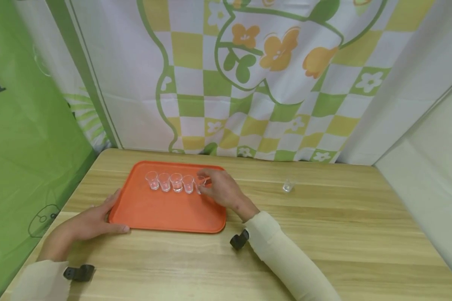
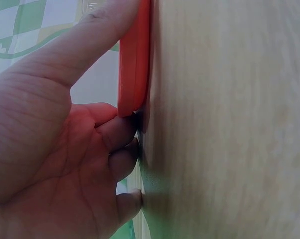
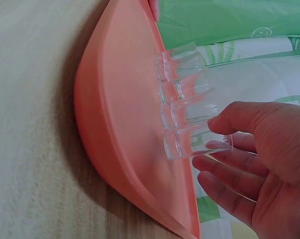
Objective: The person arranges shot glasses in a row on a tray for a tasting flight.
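An orange tray (image 1: 165, 213) lies on the table with several small clear shot glasses (image 1: 176, 182) standing in a row toward its far side. At the right end of that row, my right hand (image 1: 222, 188) pinches a shot glass (image 3: 195, 142) near its rim between thumb and fingers. The glass's base is at the tray surface, close beside its neighbour. My left hand (image 1: 92, 219) rests against the tray's near left corner, thumb (image 2: 97, 40) along the front edge and fingers along the left side. Another shot glass (image 1: 288, 185) stands on the table to the right.
The wooden table (image 1: 342, 234) extends to the right and in front of the tray. Behind it hangs a patterned curtain (image 1: 218, 100) that reaches the far edge. A green sheet (image 1: 30, 138) hangs on the left and a pale wall (image 1: 429, 167) stands on the right.
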`<action>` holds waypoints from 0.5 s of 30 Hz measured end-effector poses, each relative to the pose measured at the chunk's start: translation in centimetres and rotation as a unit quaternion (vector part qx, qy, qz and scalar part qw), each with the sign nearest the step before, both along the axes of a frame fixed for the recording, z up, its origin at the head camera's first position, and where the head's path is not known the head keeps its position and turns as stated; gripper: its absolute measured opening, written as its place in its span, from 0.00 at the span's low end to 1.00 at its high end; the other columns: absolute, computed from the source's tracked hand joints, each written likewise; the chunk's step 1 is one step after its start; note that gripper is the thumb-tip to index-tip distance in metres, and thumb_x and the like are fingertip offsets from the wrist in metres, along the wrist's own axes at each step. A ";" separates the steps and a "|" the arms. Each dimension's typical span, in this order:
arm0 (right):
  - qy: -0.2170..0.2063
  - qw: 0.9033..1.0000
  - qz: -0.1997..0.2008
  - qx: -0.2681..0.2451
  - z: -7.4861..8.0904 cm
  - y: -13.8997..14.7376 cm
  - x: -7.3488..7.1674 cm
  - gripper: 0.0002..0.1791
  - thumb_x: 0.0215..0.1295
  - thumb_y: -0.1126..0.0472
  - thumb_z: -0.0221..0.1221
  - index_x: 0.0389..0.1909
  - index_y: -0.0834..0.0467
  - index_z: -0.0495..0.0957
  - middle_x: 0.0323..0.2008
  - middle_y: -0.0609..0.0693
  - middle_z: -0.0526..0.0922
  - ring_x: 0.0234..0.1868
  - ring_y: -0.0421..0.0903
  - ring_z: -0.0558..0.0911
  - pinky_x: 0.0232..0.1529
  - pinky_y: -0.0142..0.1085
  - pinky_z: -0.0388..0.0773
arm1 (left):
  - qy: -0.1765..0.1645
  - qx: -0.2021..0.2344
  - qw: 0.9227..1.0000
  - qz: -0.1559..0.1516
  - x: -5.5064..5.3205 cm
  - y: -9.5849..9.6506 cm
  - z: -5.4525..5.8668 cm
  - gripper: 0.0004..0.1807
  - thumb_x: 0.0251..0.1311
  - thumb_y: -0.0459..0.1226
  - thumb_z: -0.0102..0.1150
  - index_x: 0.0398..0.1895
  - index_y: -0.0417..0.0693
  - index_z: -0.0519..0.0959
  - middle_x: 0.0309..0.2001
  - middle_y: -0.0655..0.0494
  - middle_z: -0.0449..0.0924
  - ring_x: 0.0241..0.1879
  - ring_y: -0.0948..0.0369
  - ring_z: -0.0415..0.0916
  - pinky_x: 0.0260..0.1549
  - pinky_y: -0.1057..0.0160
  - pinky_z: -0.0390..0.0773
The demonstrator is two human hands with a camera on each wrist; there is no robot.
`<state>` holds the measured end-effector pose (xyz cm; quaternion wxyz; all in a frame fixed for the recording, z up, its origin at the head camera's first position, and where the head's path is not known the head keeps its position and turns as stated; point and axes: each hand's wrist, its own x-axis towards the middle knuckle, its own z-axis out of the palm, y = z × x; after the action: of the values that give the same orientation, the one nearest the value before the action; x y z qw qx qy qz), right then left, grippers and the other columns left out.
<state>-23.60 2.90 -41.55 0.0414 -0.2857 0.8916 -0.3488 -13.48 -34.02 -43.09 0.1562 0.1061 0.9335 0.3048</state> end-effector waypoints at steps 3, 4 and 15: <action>-0.002 1.000 0.001 0.000 0.0 0.0 0.0 0.23 0.70 0.61 0.67 0.63 0.62 0.78 0.56 0.53 0.85 0.49 0.46 0.87 0.50 0.35 0.82 | 0.000 0.005 1.000 0.000 0.0 0.1 0.1 0.66 0.60 0.55 0.72 0.84 0.43 0.34 0.75 0.19 0.39 0.69 0.20 0.47 0.61 0.22 0.55; -0.002 1.000 0.001 -0.002 0.0 0.0 0.1 0.23 0.70 0.62 0.67 0.63 0.62 0.78 0.56 0.54 0.85 0.49 0.46 0.87 0.50 0.35 0.82 | -0.002 0.006 1.000 0.000 0.0 0.1 0.1 0.66 0.60 0.55 0.72 0.84 0.44 0.34 0.75 0.19 0.39 0.69 0.20 0.47 0.61 0.21 0.55; -0.003 1.000 0.001 -0.005 0.0 0.1 0.1 0.23 0.70 0.60 0.66 0.64 0.61 0.78 0.55 0.53 0.85 0.49 0.47 0.87 0.49 0.35 0.82 | -0.010 0.013 1.000 0.005 0.0 -0.1 -0.2 0.66 0.60 0.55 0.71 0.84 0.45 0.33 0.76 0.19 0.38 0.71 0.21 0.44 0.61 0.21 0.52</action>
<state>-23.47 3.04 -41.52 0.0427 -0.2856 0.8896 -0.3539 -13.50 -34.08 -43.24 0.1629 0.1003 0.9282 0.3191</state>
